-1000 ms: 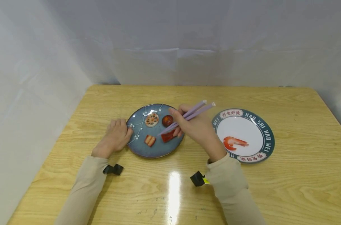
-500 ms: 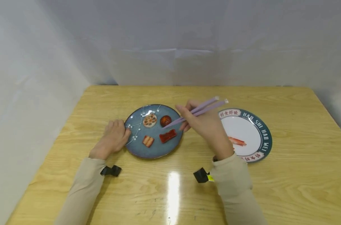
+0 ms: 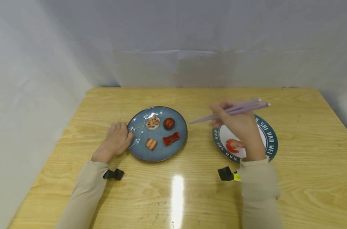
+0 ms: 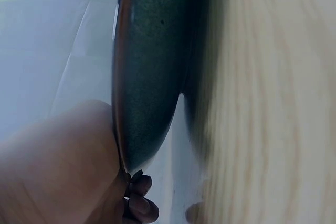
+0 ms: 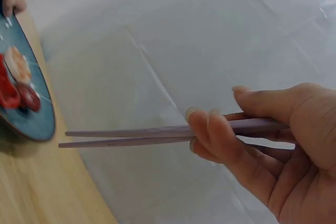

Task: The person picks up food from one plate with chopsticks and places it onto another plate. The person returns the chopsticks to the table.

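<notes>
My left hand (image 3: 115, 139) grips the left rim of a blue plate (image 3: 136, 149), thumb on top and fingertips curled under its edge (image 4: 149, 66) in the left wrist view. On this plate lie a lotus root slice (image 3: 153, 123), a round brown mushroom-like piece (image 3: 169, 123), a glossy red strip (image 3: 171, 138) and a small striped piece of meat (image 3: 151, 144). My right hand (image 3: 239, 124) holds a pair of lilac chopsticks (image 3: 207, 118) above the white plate's left part. Their tips (image 5: 65, 139) sit slightly apart with nothing between them, just right of the blue plate.
A white plate with a green lettered rim (image 3: 272, 136) stands on the right, partly hidden by my right hand. A shrimp (image 3: 233, 145) lies on it. The wooden table (image 3: 150, 190) reaches back to a pale sheet (image 3: 173, 63) hanging behind.
My right hand with the chopsticks has moved right, from over the blue plate to over the white plate. The food pieces stay where they lay. My left hand keeps its hold on the rim.
</notes>
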Motion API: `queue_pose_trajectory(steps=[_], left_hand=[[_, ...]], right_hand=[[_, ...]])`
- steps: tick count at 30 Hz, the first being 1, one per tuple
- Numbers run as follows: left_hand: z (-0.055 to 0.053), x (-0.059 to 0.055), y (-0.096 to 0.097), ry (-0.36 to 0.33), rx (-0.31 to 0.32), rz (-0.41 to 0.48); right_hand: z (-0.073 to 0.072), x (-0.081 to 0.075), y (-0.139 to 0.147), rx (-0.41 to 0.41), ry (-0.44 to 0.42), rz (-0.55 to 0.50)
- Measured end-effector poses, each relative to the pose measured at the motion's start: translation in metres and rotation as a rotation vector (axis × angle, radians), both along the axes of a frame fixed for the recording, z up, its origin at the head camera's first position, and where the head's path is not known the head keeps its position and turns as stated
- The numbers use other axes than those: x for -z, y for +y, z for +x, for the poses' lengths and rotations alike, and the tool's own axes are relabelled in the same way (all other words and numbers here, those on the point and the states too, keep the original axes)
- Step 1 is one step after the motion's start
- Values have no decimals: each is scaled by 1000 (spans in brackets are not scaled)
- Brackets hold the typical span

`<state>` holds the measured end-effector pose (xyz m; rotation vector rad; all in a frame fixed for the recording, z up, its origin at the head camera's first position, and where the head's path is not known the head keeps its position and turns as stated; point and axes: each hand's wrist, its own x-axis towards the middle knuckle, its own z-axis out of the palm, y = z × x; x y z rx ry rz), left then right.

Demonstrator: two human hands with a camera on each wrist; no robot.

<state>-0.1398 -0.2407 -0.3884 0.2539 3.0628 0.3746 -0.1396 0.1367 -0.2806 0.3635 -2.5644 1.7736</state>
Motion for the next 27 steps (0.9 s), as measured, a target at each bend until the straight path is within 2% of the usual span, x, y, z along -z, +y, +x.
queue_pose_trajectory(steps=[5,10,18,22,27], left_hand=[[0,0,0,15,5,-7],[-1,1,1,42,33,-7],[-3,0,2,61,48,-16],[-2,1,3,38,30,4],[-1,-1,0,15,25,16]], right_hand=[[4,-4,30,77,-22,54],[14,-3,59,137,13,101],[24,8,88,165,35,95],[29,13,95,181,40,90],[37,21,99,317,25,41]])
